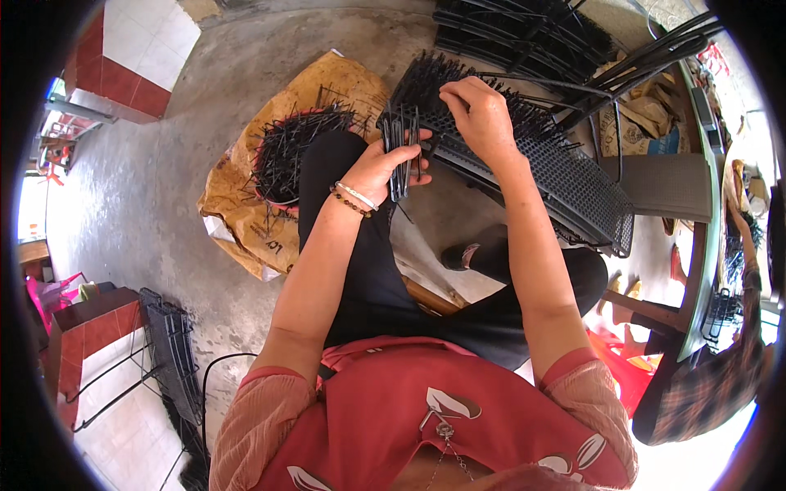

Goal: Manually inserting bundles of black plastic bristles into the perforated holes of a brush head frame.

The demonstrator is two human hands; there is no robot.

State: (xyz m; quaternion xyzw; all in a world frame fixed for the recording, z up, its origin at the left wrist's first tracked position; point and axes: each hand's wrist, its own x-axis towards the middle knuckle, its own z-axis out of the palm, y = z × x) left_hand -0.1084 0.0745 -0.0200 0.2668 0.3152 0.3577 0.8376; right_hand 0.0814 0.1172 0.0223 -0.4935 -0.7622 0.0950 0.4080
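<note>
Seems, by the look of things, to be at the stage of setting black sticks one by one into the perforated rack (586, 192). Gripping a bundle of sticks (396, 135) in the left hand (372, 172), with the thumb across the near face and fingers curled round from the 3 o'clock side. Hovering over the rack's 11 o'clock end with the right hand (485, 114), fingertips drawn narrow as if to pinch; cannot tell whether around a stick or around nothing. Would likely call next for a fine grip on a single stick, lined up with one hole, without knocking the standing sticks (434, 74) close by.

Points roughly from 12 to 6 o'clock along the bundle's long axis, jutting past the palm at both ends; too small to tell one end from the other. Lies at 8 o'clock from the right hand, near the rack. Slants from 11 to 4 o'clock along the rack's length. Heaped at 9 o'clock from the bundle: loose sticks (291, 155), pointing every way, in a red-rimmed tub (283, 208) on a brown sack (233, 225).
</note>
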